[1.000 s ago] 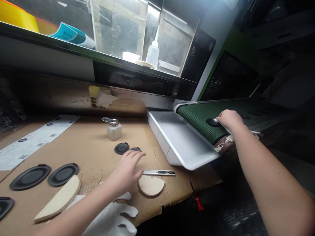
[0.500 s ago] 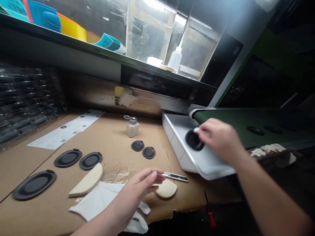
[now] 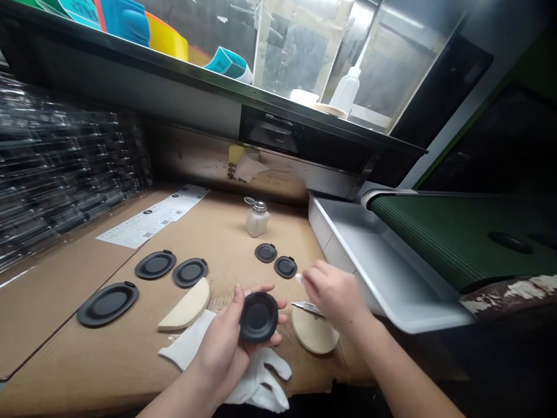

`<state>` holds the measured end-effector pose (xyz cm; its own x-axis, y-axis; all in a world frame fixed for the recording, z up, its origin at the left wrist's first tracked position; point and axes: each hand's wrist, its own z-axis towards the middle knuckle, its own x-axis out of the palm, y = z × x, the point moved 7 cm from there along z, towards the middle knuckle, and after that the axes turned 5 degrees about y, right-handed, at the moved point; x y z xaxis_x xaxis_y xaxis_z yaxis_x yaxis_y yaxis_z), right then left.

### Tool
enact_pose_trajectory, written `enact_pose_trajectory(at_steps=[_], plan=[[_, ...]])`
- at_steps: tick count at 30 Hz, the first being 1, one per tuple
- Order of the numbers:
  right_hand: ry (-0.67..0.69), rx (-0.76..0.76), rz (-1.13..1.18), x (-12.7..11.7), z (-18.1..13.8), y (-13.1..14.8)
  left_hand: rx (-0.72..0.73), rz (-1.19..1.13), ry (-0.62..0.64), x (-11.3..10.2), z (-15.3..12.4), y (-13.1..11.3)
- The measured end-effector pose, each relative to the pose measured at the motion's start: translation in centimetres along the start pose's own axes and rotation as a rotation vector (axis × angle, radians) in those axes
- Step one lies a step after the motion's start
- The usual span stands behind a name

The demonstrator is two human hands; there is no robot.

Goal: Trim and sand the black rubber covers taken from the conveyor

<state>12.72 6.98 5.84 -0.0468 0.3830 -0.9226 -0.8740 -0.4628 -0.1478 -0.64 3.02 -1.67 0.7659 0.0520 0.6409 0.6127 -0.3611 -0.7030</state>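
Note:
My left hand (image 3: 220,348) is closed around a small round black lid-like piece (image 3: 259,316), its recessed face turned up towards me. My right hand (image 3: 337,293) pinches a small white wad (image 3: 299,278) of what looks like cloth or cotton. Under the right hand lie a utility knife (image 3: 307,307), partly hidden, and a round beige pad (image 3: 314,334). A white glove (image 3: 261,386) rests beneath my left hand, beside a half-round beige pad (image 3: 186,307). Two small black pieces (image 3: 286,266) lie beyond the hands, and three larger ones (image 3: 155,265) are at the left.
A pump bottle (image 3: 256,220) with its cap flipped up stands on the cardboard-covered table (image 3: 226,226). To the right are a white tray (image 3: 391,278) and a green conveyor belt (image 3: 430,232) carrying black pieces. Stacked clear plastic trays (image 3: 65,157) line the left; a shelf (image 3: 209,75) crosses above.
The black piece was in my right hand over the white tray; now my left hand holds it. My right hand has come back left with the white wad. The view has shifted.

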Motion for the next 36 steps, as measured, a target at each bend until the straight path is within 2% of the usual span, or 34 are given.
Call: enact_pose_trajectory(at_steps=[3, 6, 9, 14, 18, 21, 26, 30, 33, 36], plan=[[-0.021, 0.101, -0.054, 1.6, 0.2, -3.2, -0.053, -0.026, 0.026, -0.3, 0.0, -0.1], [0.021, 0.088, -0.075, 4.4, 0.1, -4.5, -0.127, -0.085, 0.036, -0.9, 0.4, 0.8], [0.054, 0.042, -0.051, 6.1, -0.5, -4.0, -0.169, -0.168, 0.057, -1.6, 1.1, 1.8], [0.073, 0.021, 0.085, 4.8, -2.9, -1.8, -0.167, -0.277, 0.088, -2.7, 1.9, 2.6], [0.268, 0.140, 0.264, 5.9, -4.9, -1.9, -0.168, -0.365, 0.100, -2.9, 2.1, 2.8], [0.311, 0.233, 0.270, 7.1, -5.8, -3.0, -0.172, -0.405, 0.086, -3.1, 2.2, 2.9], [0.258, 0.236, 0.300, 7.8, -6.1, -3.6, -0.164, -0.458, 0.063, -3.2, 2.2, 2.9], [0.123, 0.295, 0.302, 6.1, -6.0, -3.3, -0.147, -0.505, 0.058, -3.4, 2.2, 2.7], [-0.042, 0.243, 0.326, 3.6, -5.4, -0.8, -0.150, -0.543, 0.063, -3.5, 2.2, 2.8], [-0.088, 0.155, 0.375, 2.5, -4.6, 3.6, -0.133, -0.600, 0.062, -3.7, 2.4, 2.9]])
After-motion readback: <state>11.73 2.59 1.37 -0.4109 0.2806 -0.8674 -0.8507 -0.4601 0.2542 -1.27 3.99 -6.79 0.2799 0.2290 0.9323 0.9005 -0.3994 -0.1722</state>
